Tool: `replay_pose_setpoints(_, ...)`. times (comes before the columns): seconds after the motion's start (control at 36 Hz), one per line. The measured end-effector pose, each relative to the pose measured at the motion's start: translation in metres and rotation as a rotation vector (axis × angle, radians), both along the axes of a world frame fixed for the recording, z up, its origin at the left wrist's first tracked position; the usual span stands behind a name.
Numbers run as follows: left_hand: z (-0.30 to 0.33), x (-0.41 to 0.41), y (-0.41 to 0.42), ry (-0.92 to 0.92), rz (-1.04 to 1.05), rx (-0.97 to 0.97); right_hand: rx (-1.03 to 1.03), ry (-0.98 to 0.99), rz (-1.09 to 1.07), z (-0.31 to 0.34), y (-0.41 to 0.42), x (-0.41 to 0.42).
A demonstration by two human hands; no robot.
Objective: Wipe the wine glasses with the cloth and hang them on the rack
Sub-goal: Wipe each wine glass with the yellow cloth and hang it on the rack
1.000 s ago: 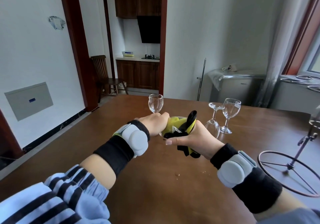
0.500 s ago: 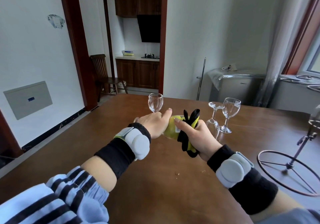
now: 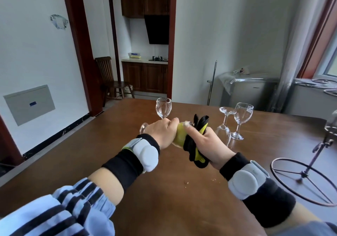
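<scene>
My left hand (image 3: 162,131) grips a wine glass lying sideways above the table; its round foot (image 3: 143,127) sticks out to the left of my fist. The bowel end is wrapped in a yellow and black cloth (image 3: 196,144), which my right hand (image 3: 207,144) grips with the thumb pressed on top. Three more glasses stand on the table: one upright (image 3: 163,109) behind my left hand, one upside down (image 3: 224,128) and one upright (image 3: 242,121) to the right. The metal rack (image 3: 306,173) with its ring base stands at the right edge.
The brown wooden table (image 3: 113,141) stretches ahead, with small crumbs near the middle. A glass (image 3: 331,124) hangs on the rack at the far right edge. Beyond the table are a doorway to a kitchen, a wooden chair and a covered cabinet.
My right hand has turned the cloth around the glass and shifted slightly toward me; my left hand keeps its hold on the glass and has barely moved.
</scene>
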State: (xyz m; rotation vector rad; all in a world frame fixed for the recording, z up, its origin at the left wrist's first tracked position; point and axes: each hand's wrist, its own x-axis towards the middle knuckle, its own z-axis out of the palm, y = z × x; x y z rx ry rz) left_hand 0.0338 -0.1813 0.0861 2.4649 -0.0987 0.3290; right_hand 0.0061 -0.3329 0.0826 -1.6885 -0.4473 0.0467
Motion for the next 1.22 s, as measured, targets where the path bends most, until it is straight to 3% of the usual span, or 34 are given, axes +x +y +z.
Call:
replay_pose_setpoints(0.11, -0.008, 0.012, 0.005, 0.26, -0.065, -0.122, -0.221, -0.148, 0.19, 0.006, -0.007, -0.003)
replay_pose_setpoints(0.22, -0.017, 0.019, 0.005, 0.34, -0.086, -0.266, -0.4, -0.223, 0.154, 0.002, -0.011, 0.001)
replay_pose_setpoints(0.33, -0.014, 0.013, 0.002, 0.309, -0.088, -0.317, -0.223, -0.19, 0.097, -0.002, -0.01, 0.002)
replay_pose_setpoints(0.53, -0.013, 0.002, -0.002, 0.11, 0.078, -0.097, 0.135, -0.107, -0.089, -0.014, -0.004, 0.002)
replay_pose_setpoints(0.67, -0.018, 0.007, 0.005, -0.005, 0.085, 0.029, 0.457, 0.264, -0.283, -0.01, -0.013, 0.012)
replay_pose_setpoints(0.81, -0.02, 0.016, 0.013, 0.04, 0.116, -0.21, 0.579, 0.34, -0.411, -0.007, -0.034, 0.022)
replay_pose_setpoints(0.92, -0.02, 0.02, 0.006, 0.091, 0.018, -0.591, 0.791, 0.45, -0.24, -0.007, -0.033, 0.019)
replay_pose_setpoints(1.08, -0.01, 0.018, -0.009, 0.068, 0.018, -0.669, 0.894, 0.449, 0.091, -0.009, -0.02, 0.008)
replay_pose_setpoints(1.22, -0.009, 0.015, -0.008, 0.027, -0.011, -0.646, 0.812, 0.39, 0.015, -0.005, -0.013, 0.008)
